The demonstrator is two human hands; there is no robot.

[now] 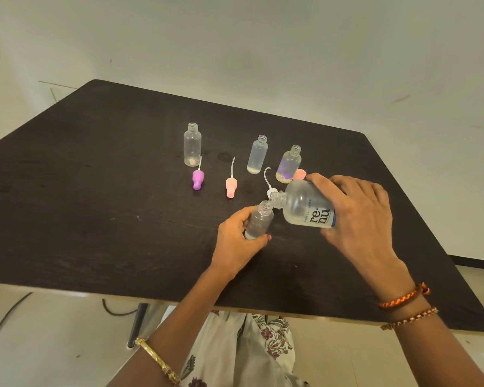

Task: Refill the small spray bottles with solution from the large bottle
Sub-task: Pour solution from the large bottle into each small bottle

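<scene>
My right hand [358, 216] grips the large clear bottle [305, 206], tipped on its side with its neck over the mouth of a small clear bottle [259, 222]. My left hand [236, 241] holds that small bottle, tilted slightly, on the dark table [95, 191]. Three more uncapped small bottles stand behind: one at the left [192, 145], one in the middle [257, 155], and one with a purple-yellow pattern [289, 164]. A purple spray head [198, 178] and a pink spray head [230, 186] lie on the table. A white spray head [270, 188] lies partly hidden behind the large bottle's neck.
A pink cap [300, 174] sits behind the large bottle, partly hidden. The table's near edge [179, 301] runs just above my lap. A dark cable [9, 312] lies on the floor at the lower left.
</scene>
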